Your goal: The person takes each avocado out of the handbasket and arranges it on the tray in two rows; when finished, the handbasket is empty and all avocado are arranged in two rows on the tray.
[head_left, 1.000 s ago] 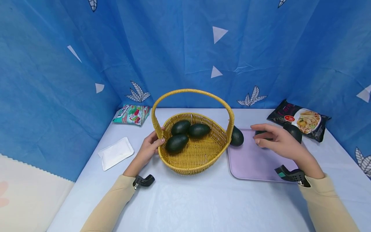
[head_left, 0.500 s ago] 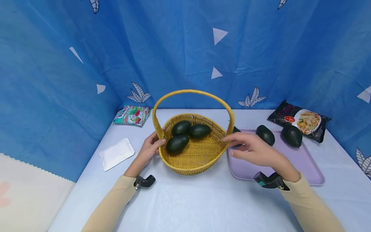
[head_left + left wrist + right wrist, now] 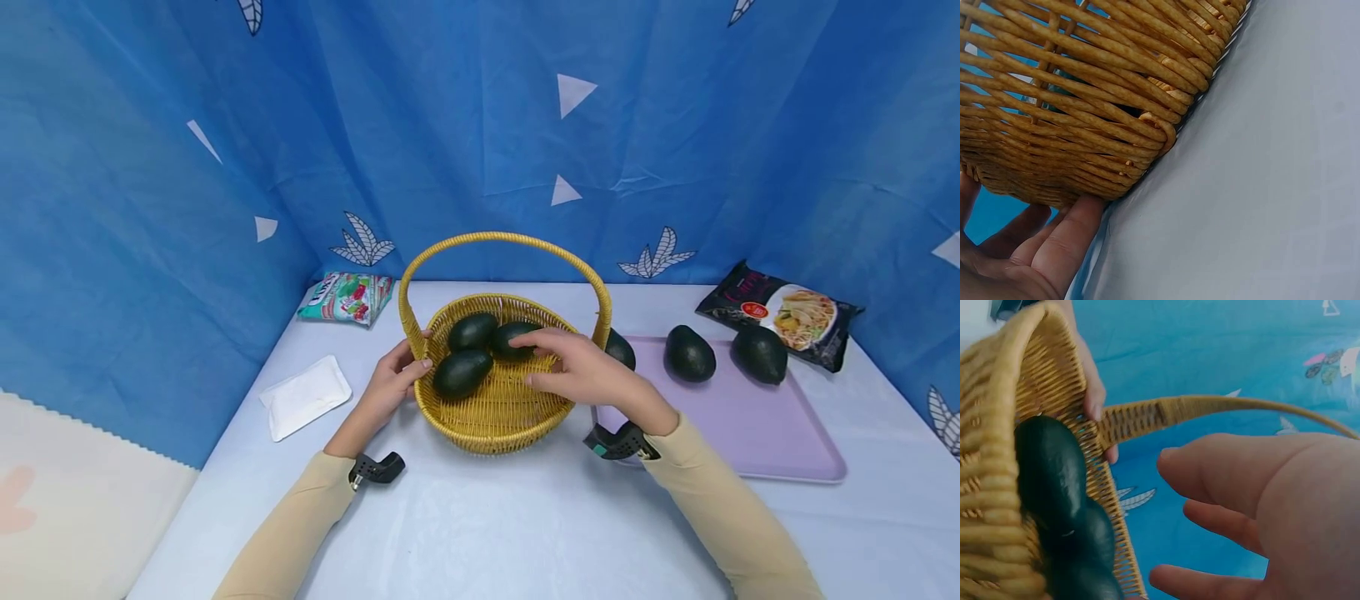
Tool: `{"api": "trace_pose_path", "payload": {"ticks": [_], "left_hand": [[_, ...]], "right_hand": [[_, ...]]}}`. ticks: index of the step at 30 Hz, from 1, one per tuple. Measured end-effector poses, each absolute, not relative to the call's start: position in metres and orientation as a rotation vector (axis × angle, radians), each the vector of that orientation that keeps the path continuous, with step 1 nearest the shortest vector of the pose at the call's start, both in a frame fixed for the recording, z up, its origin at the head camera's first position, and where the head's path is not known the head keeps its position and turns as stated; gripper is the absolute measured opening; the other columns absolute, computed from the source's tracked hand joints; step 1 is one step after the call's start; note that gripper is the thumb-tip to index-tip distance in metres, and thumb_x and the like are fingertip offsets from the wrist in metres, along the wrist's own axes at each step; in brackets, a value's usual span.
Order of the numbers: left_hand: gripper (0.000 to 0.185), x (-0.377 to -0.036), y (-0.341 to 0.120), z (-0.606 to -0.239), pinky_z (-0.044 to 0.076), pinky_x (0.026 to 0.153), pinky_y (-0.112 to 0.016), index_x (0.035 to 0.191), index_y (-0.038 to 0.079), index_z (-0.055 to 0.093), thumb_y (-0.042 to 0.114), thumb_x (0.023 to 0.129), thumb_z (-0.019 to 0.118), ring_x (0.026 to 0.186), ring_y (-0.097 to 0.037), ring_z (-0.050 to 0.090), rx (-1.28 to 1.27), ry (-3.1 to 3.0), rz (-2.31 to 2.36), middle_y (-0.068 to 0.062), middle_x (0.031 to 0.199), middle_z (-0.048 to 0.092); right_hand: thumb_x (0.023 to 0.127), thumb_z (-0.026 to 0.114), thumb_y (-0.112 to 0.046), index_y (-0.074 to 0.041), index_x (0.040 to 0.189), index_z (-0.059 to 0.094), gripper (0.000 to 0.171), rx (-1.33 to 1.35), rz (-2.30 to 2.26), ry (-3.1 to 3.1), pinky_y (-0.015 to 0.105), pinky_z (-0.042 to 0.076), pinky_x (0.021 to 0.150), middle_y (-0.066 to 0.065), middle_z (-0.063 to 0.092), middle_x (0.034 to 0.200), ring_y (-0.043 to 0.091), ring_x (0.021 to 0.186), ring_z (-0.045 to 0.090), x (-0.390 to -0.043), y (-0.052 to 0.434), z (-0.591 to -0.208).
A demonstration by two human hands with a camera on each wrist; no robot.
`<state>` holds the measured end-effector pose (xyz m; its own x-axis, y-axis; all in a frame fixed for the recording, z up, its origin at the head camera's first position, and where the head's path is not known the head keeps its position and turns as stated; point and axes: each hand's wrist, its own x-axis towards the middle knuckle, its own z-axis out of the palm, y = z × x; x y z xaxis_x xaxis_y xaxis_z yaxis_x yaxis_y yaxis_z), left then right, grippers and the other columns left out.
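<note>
A yellow wicker basket (image 3: 495, 425) with a tall arched handle stands mid-table, holding three dark green avocados (image 3: 462, 373). At its left side my left hand (image 3: 386, 385) grips the rim, thumb at the edge; the left wrist view shows its fingers (image 3: 1069, 244) against the outer weave. My right hand (image 3: 588, 371) hovers over the basket's right part, its fingers spread and nothing between them. In the right wrist view that hand (image 3: 1260, 506) is apart from the avocados (image 3: 1054, 475). On a lilac tray (image 3: 735, 429) to the right lie three more avocados (image 3: 690, 354), one partly behind the basket handle.
A black noodle packet (image 3: 783, 317) lies behind the tray at the back right. At the back left is a green snack bag (image 3: 348, 298), with a flat white packet (image 3: 306, 398) in front of it. A blue curtain (image 3: 480, 142) bounds the table's far side.
My empty right hand has moved left from above the tray, past the basket handle, to over the basket. The left hand has kept its grip on the rim.
</note>
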<state>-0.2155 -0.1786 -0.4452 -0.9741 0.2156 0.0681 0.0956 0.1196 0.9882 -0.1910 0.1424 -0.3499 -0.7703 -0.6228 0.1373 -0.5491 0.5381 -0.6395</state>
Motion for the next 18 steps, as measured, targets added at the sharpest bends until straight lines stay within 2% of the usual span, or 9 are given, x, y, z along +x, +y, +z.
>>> {"api": "trace_pose_path", "payload": {"ticks": [2, 4, 6, 8, 13, 18], "left_hand": [[0.052, -0.216, -0.179, -0.446, 0.057, 0.074, -0.021, 0.147, 0.017, 0.042, 0.017, 0.097, 0.057, 0.108, -0.017, 0.055, 0.323, 2.280, 2.001, -0.022, 0.138, 0.050], [0.052, -0.217, -0.179, -0.447, 0.057, 0.077, -0.021, 0.147, 0.017, 0.042, 0.017, 0.097, 0.057, 0.108, -0.016, 0.055, 0.330, 2.289, 1.998, -0.022, 0.138, 0.050], [0.052, -0.218, -0.179, -0.447, 0.056, 0.075, -0.021, 0.147, 0.017, 0.042, 0.018, 0.097, 0.057, 0.107, -0.015, 0.055, 0.329, 2.298, 1.989, -0.022, 0.138, 0.050], [0.052, -0.218, -0.180, -0.447, 0.057, 0.074, -0.022, 0.147, 0.019, 0.042, 0.018, 0.097, 0.057, 0.107, -0.016, 0.055, 0.321, 2.290, 1.988, -0.021, 0.139, 0.050], [0.052, -0.216, -0.180, -0.445, 0.058, 0.076, -0.025, 0.147, 0.022, 0.043, 0.017, 0.097, 0.057, 0.115, -0.021, 0.053, 0.280, 2.260, 1.995, -0.018, 0.142, 0.049], [0.054, -0.216, -0.179, -0.444, 0.058, 0.077, -0.025, 0.149, 0.021, 0.039, 0.018, 0.098, 0.056, 0.117, -0.024, 0.052, 0.277, 2.258, 1.983, -0.020, 0.144, 0.046]], "right_hand": [[0.090, 0.067, -0.023, -0.018, 0.137, 0.054, 0.049, -1.017, -1.022, 2.682, 0.039, 0.052, 0.078, 0.007, 0.057, 0.134, 0.031, 0.104, 0.058, -0.198, 0.139, -0.354], [0.090, 0.067, -0.024, -0.017, 0.137, 0.054, 0.050, -1.007, -1.004, 2.709, 0.045, 0.051, 0.085, 0.007, 0.056, 0.135, 0.032, 0.108, 0.057, -0.204, 0.136, -0.359], [0.090, 0.067, -0.025, -0.015, 0.138, 0.053, 0.051, -0.995, -1.007, 2.716, 0.047, 0.049, 0.092, 0.009, 0.055, 0.137, 0.032, 0.113, 0.056, -0.209, 0.133, -0.364], [0.089, 0.068, -0.025, -0.013, 0.138, 0.053, 0.053, -0.985, -1.001, 2.727, 0.049, 0.045, 0.102, 0.009, 0.053, 0.139, 0.030, 0.128, 0.050, -0.213, 0.132, -0.368], [0.090, 0.066, -0.026, -0.012, 0.141, 0.050, 0.056, -0.940, -1.003, 2.720, 0.052, 0.041, 0.107, 0.012, 0.046, 0.147, 0.032, 0.135, 0.043, -0.220, 0.128, -0.374], [0.090, 0.064, -0.025, -0.014, 0.144, 0.046, 0.058, -0.869, -0.994, 2.716, 0.060, 0.032, 0.112, 0.015, 0.033, 0.157, 0.037, 0.144, 0.030, -0.225, 0.125, -0.378]]}}
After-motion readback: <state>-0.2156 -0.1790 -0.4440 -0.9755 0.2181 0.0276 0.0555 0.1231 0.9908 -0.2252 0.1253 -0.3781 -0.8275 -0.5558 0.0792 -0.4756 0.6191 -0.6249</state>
